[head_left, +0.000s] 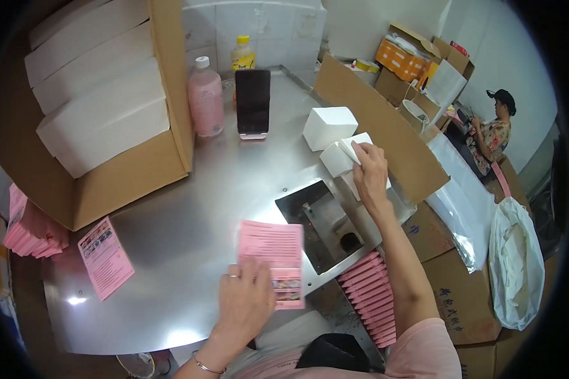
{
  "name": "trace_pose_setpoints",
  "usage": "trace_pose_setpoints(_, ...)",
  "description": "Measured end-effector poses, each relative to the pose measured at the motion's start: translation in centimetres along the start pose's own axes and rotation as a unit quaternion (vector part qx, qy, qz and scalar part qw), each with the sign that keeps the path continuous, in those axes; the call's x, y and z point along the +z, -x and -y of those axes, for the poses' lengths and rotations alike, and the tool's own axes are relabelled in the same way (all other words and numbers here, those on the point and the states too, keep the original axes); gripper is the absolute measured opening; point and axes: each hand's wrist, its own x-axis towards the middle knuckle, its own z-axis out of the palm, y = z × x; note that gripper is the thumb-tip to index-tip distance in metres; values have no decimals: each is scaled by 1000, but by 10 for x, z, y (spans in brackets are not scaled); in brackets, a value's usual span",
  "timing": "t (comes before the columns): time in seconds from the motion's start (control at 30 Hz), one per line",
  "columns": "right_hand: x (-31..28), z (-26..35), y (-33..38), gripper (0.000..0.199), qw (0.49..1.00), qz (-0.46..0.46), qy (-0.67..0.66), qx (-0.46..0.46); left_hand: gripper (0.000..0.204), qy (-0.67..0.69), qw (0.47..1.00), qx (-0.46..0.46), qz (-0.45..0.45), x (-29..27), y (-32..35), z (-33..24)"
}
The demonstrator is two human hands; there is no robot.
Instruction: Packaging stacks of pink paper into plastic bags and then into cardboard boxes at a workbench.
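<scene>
My left hand [248, 295] grips a pink printed packet [270, 243] by its lower left part, near the front of the steel table [171, 265]. Its fingers lie over the packet, and the thumb is hidden. Farther right, my right hand [371, 174] is closed on the edge of a white folded paper napkin [350, 150] at the top of a small stack. Another white napkin stack [330, 128] stands just behind it. Between my hands is a rectangular opening [319, 224] in the tabletop with a metal mechanism inside.
A cardboard box [126, 183] of white paper stacks stands at left. Another pink packet [106, 259] lies below it. A phone [253, 104] and a pink bottle [205, 98] stand behind. Pink packets [370, 297] fill a chute under the opening. A person [494, 132] sits at far right.
</scene>
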Motion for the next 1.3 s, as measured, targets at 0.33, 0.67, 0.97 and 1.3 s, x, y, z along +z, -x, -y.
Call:
trace_pose_setpoints(0.33,-40,158,117,38,919,259,-142,-262,75,123,992,-5,-10,-21,-3,-1)
trace_pose_setpoints(0.67,3,70,95,16,934,327,-144,8,47,203,971,-114,55,-46,44,28)
trace_pose_setpoints(0.97,-41,20,21,16,996,57,32,-65,25,-97,949,-227,-197,-117,101,162)
trace_pose_setpoints(1.3,5,-9,23,22,995,82,23,-42,25,-173,921,-345,-46,-87,123,201)
